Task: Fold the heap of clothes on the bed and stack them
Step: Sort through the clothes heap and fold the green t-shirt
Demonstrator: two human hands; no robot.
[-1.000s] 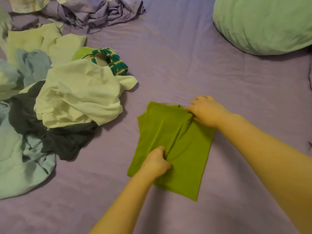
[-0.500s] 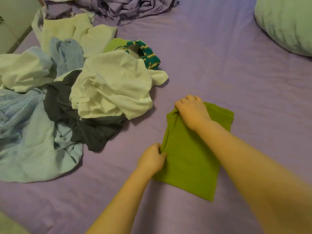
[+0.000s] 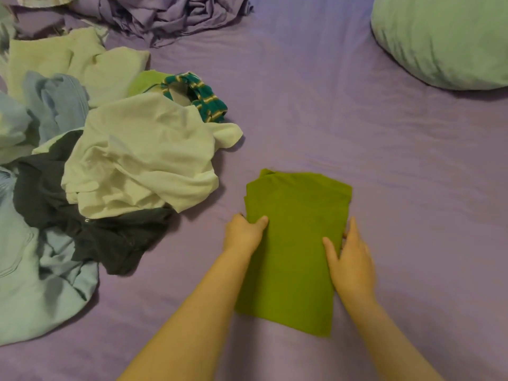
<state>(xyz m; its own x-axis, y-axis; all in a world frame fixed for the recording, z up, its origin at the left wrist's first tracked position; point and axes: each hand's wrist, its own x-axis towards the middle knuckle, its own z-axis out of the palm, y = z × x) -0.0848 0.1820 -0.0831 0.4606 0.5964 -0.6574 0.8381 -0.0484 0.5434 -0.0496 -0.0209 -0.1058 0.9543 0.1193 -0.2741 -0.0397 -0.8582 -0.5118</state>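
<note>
- The olive-green garment [image 3: 297,243] lies folded into a flat, smooth rectangle on the bed [image 3: 384,166], near the picture's centre, toward 5 o'clock of the heap.
- The left hand [image 3: 243,233] grasps the garment's left edge, thumb on top and fingers tucked out of sight at the edge.
- The right hand [image 3: 350,259] rests at the right edge, thumb lying on the cloth, fingers straight alongside it; it looks released rather than clenched.
- The heap of clothes [image 3: 82,174] sits at 9 o'clock, rumpled: a creased white shirt [image 3: 137,158] on top, dark soft fabric [image 3: 110,237] beneath, pale blue denim [image 3: 33,284] lowest, and a teal striped piece [image 3: 203,97] at the far side.
- The bed's sheet is lilac and faintly wrinkled; bunched purple cloth [image 3: 165,15] lies at 12 o'clock, a plump pale green pillow [image 3: 445,37] at 1 o'clock.
</note>
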